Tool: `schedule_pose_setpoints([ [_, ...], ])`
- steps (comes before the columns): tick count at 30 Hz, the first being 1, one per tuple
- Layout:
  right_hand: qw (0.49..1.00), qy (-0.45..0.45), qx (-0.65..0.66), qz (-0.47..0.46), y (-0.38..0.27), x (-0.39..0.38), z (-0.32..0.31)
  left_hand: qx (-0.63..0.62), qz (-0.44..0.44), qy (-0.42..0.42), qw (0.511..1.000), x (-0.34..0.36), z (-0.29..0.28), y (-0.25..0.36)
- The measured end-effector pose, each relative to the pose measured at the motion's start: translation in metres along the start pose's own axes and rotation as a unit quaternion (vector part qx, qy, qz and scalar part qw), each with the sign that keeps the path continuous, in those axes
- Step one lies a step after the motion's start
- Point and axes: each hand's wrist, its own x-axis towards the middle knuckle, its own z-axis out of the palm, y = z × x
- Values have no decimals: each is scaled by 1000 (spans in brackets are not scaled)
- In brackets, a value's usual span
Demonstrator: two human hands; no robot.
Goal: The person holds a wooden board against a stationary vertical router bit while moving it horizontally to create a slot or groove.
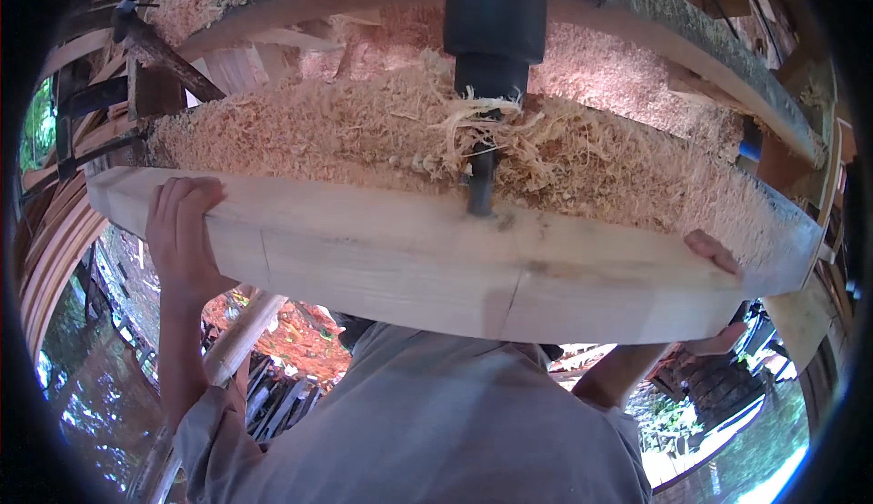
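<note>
Left hand point(185, 231) curled over top edge of pale plank point(436, 263), fingers wrapped tight; right hand point(714, 254) grips far end, fingers partly hidden. Drill bit point(480, 184) meets plank beside shavings point(364, 131). Best keep plank steady, level, pressure even.

Open-air workshop; stacked timber point(55, 231), greenery point(36, 127), daylight.

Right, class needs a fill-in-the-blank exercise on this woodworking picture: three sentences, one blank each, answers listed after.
1. Both hands grip one pale wooden ____, the left hand at its left end and the right hand at its right end.
2. The dark drill bit meets the plank's ____ face.
3. Heaped behind the bit are wood ____, pale and curly.

Missing words: plank; top; shavings
</note>
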Motion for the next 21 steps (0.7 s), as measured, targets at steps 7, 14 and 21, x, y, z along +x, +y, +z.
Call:
schedule_pose_setpoints([
  [7, 996, -30, -85, 20, 5, 23, -30, 13, 0, 5, 1000, 15, 1, -3],
  [14, 999, 31, -27, 8, -12, -28, -11, 5, 18, 8, 1000, -10, -2, -3],
  [21, 990, 106, -71, 64, -8, -28, -59, 0, 17, 0, 1000, -10, 2, -11],
])
